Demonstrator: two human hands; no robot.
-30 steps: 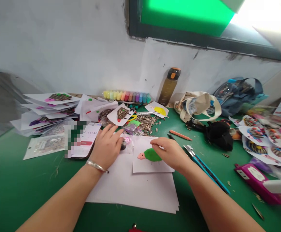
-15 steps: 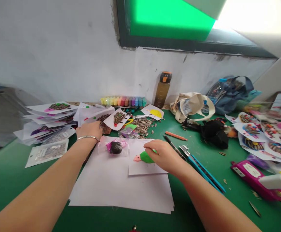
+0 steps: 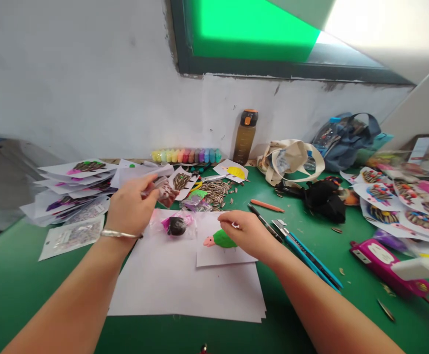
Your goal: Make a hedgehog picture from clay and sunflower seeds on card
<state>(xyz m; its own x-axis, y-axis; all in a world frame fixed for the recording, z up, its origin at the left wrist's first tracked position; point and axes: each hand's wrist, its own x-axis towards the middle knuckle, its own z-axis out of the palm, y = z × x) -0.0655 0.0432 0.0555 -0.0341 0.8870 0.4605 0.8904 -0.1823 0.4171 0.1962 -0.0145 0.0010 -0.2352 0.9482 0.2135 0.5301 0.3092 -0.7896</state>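
Observation:
My left hand, a bracelet on its wrist, is raised above the table and pinches a small clear packet with brown stuff inside. My right hand rests on a small white card and pinches something tiny over a green clay body with a pink head. Between the hands lies a clear bag holding dark and pink clay. Both card and bag lie on a stack of white paper.
Sunflower seeds lie heaped behind the card. Finished cards are piled at left and right. A bottle, clay tubs and bags line the wall. Blue knives and a pink case lie right.
My left hand left the clay bag, reached back to the card pile, then lifted with a small clear packet. My right hand stayed on the green clay figure.

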